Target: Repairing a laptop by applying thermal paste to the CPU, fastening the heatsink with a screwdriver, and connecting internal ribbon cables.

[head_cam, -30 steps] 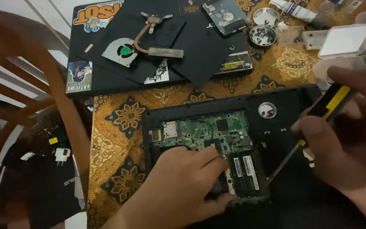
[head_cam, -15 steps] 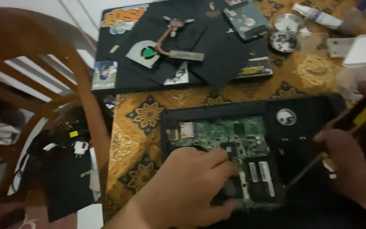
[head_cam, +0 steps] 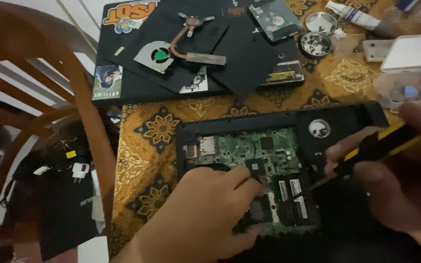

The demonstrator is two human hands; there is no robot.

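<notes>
Fingers of the right hand (head_cam: 395,190) are clenched in a firm grip around a black and yellow screwdriver (head_cam: 371,148), its thin shaft slanting down left toward the memory modules (head_cam: 293,197) on the green circuit board (head_cam: 249,148); the tip is blurred, so contact there is hard to confirm. The left hand (head_cam: 210,214) lies on the board's lower part, its grip released and holding nothing, fingertips pressing near a dark chip. The board sits inside an opened black laptop base (head_cam: 347,119), which rests on a counter covered by a brown patterned cloth (head_cam: 157,129). Farther back lie a cooling fan with copper pipe (head_cam: 164,51) on a black laptop lid (head_cam: 123,87), a hard drive (head_cam: 274,19) and two small round tins (head_cam: 317,34). A wooden chair (head_cam: 74,83) stands at the left
</notes>
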